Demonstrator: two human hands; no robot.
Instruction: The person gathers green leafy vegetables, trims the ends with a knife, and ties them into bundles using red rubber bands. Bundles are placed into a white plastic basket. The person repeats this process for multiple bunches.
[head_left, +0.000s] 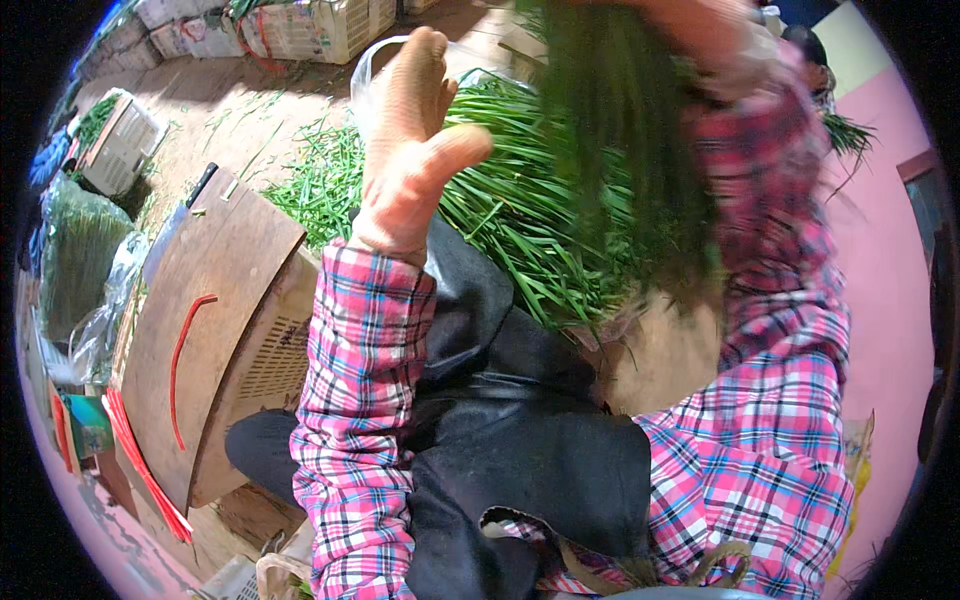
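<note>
My left hand (411, 161) is raised in front of me, thumb apart from the fingers, with nothing seen in it. Behind its fingers curves a translucent plastic loop (363, 75); whether they touch I cannot tell. At the upper right my right hand (701, 34), blurred and partly cut off by the frame, grips a hanging bunch of long green leaves (626, 142), also blurred. Below and between the hands, a large pile of chive-like greens (517, 214) lies beyond my black apron (525, 442).
On my left a wooden board (225, 277) rests on a plastic crate (277, 345). A knife (166, 236) lies at its edge, a red strip (177, 367) on top, several red strips (142, 465) beside. Crates (300, 34) stand far off; a person (814, 64) is at upper right.
</note>
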